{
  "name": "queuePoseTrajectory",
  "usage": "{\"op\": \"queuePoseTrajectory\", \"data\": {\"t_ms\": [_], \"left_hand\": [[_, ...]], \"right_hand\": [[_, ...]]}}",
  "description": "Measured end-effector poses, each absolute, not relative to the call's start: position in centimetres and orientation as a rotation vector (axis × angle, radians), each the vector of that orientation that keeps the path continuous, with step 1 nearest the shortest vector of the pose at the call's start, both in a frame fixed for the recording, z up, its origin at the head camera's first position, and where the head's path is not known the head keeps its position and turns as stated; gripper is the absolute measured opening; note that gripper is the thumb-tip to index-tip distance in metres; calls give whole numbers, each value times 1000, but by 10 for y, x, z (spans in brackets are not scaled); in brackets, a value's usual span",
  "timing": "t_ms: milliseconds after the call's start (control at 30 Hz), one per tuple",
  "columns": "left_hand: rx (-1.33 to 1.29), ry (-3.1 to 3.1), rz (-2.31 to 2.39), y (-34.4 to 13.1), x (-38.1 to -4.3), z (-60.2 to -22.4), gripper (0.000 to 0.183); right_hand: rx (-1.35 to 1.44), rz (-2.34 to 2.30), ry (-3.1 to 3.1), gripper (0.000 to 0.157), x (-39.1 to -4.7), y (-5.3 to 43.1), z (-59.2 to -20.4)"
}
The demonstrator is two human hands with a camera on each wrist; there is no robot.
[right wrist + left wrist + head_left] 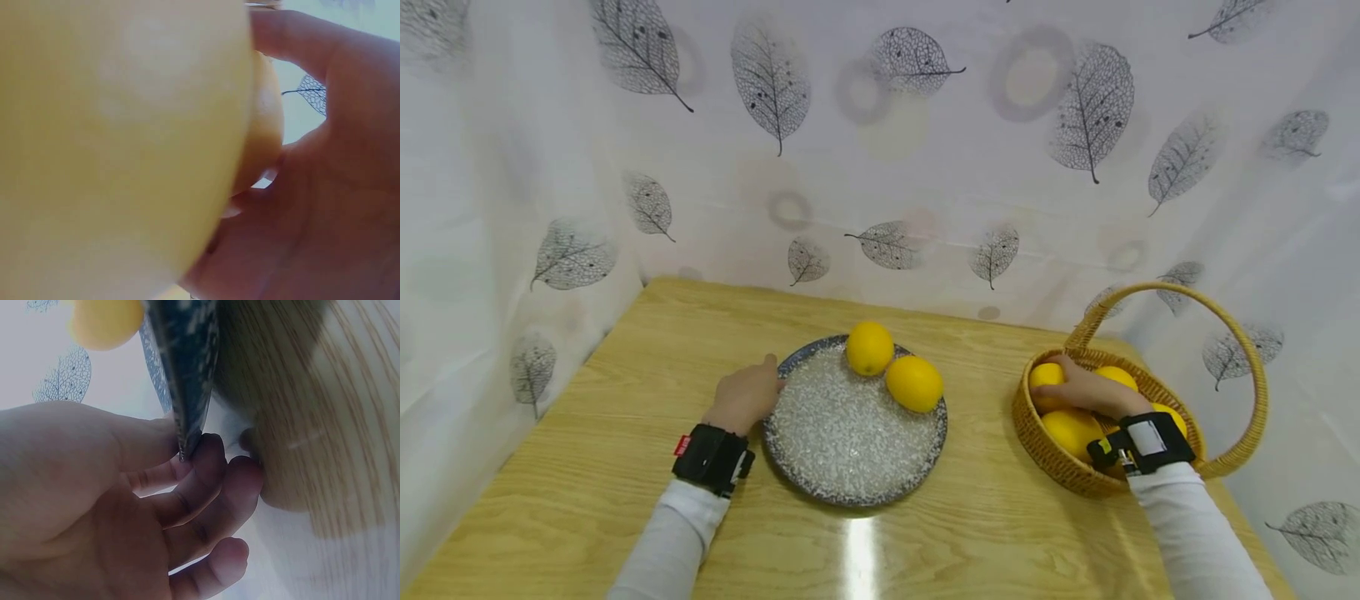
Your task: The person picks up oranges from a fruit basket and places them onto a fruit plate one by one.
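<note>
My left hand (745, 396) pinches the left rim of a round speckled grey plate (850, 458) with a dark edge. In the left wrist view the thumb lies on one side of the plate rim (187, 381) and fingertips on the other. Two lemons, one (870, 348) at the back and another (914, 383) at the right, rest on the plate. Inside a wicker basket (1045, 446), my right hand (1090, 390) grips a lemon (1045, 379) at the left side. The right wrist view shows that lemon (265, 125) partly hidden behind a nearer lemon (112, 150).
Several more lemons, among them one at the front (1072, 432), lie in the basket. Its tall arched handle (1247, 358) rises on the right. A leaf-patterned curtain (895, 167) hangs behind the wooden table (625, 400).
</note>
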State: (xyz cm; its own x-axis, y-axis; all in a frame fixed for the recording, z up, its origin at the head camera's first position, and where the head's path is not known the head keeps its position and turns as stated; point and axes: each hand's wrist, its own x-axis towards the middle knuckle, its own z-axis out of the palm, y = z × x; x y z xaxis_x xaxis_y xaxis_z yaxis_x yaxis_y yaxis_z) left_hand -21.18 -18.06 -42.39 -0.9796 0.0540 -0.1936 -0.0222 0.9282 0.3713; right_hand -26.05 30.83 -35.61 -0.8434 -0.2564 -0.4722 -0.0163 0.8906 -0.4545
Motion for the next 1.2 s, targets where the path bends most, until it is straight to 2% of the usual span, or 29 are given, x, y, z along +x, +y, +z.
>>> {"op": "queuePoseTrajectory", "data": {"t_ms": [500,867,1200], "left_hand": [[13,2898,549,-180,-212,-424,50],[23,2888,554,-183,-210,-421,52],[31,2892,550,-182,-209,-422,52]], "right_hand": [[-121,-650,2594,99,-263,314,-366],[-63,-559,2694,110,-256,303,-351],[17,-719,2733,105,-244,293,-342]]}}
